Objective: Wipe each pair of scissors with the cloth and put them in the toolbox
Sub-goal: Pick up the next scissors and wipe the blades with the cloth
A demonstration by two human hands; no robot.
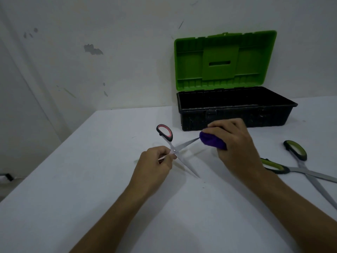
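Nearest us, our left hand (156, 161) pinches the open red-handled scissors (174, 149) at the pivot, in front of the toolbox (235, 114). Our right hand (235, 143) grips the purple cloth (212, 140) around one blade tip. Right of these lie green-handled scissors (299, 167); beyond stands the toolbox, lid raised, no readable markings.

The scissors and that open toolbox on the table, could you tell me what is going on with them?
A person is cleaning scissors. The left hand holds the opened red-handled scissors near the pivot, while the right hand wipes one blade with a purple cloth. The green-handled scissors lie open on the table to the right. The toolbox stands open behind.
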